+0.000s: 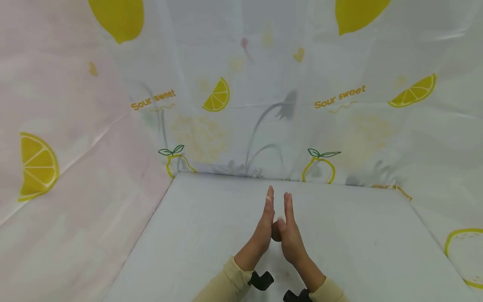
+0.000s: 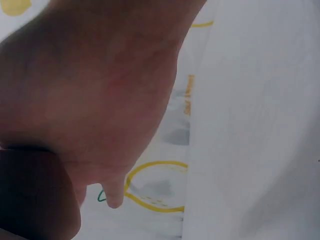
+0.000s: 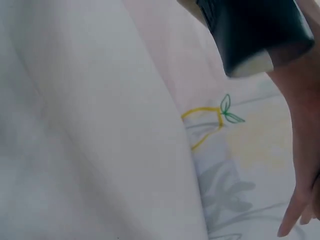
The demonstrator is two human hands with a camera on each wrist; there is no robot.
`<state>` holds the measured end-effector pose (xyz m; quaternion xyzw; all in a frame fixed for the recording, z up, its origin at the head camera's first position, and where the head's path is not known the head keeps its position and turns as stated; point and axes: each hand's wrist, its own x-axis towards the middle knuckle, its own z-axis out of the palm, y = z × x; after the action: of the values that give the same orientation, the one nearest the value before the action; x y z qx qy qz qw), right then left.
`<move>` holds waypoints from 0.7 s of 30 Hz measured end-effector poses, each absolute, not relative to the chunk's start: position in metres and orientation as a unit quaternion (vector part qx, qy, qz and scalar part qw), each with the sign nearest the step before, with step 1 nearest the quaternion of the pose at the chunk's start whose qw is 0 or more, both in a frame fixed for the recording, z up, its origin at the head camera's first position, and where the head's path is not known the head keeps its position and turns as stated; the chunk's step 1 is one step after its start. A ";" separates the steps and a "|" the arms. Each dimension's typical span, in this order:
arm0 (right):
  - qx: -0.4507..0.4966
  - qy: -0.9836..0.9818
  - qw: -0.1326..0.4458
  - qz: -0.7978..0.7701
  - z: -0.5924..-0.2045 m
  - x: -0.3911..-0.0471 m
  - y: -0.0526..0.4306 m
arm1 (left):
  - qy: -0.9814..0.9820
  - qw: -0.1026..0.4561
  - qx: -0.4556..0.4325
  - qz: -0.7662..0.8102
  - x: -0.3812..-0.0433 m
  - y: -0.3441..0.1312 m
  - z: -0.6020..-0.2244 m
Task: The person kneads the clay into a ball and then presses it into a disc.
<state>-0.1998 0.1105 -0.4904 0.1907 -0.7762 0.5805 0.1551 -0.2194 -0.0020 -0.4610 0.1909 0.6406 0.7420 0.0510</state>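
Note:
In the head view my left hand and right hand stand upright, palms facing each other, fingers straight and pointing away over the table. Between the palms sits a small dark brown rounded thing, partly hidden by the right thumb; its kind I cannot tell. The fingertips are apart. A large palm fills much of the left wrist view, with a dark brown rounded shape against it at lower left. The right wrist view shows part of a hand along its right edge.
A white table lies under the hands. Behind and beside it hangs a white sheet printed with lemons and lettering. Black wrist cameras are worn below the hands, near the beige sleeves.

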 end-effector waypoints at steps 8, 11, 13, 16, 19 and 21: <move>0.248 -0.783 0.191 0.538 -0.481 -0.184 0.100 | 0.646 0.059 0.165 0.743 -0.226 -0.004 -0.466; 0.252 -0.785 0.201 0.529 -0.476 -0.183 0.100 | 0.644 0.075 0.158 0.745 -0.225 -0.003 -0.470; 0.257 -0.782 0.205 0.530 -0.472 -0.183 0.101 | 0.641 0.083 0.156 0.747 -0.224 -0.002 -0.473; 0.257 -0.777 0.211 0.534 -0.466 -0.186 0.103 | 0.639 0.095 0.159 0.747 -0.222 0.001 -0.476; 0.256 -0.773 0.224 0.536 -0.461 -0.193 0.106 | 0.635 0.109 0.170 0.746 -0.220 0.003 -0.478; 0.252 -0.770 0.232 0.539 -0.459 -0.198 0.109 | 0.632 0.120 0.181 0.744 -0.218 0.005 -0.479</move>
<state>-0.1977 0.1094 -0.4589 0.2519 -0.7699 0.5386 0.2318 -0.2180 0.0046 -0.4795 0.1807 0.6319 0.7441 0.1198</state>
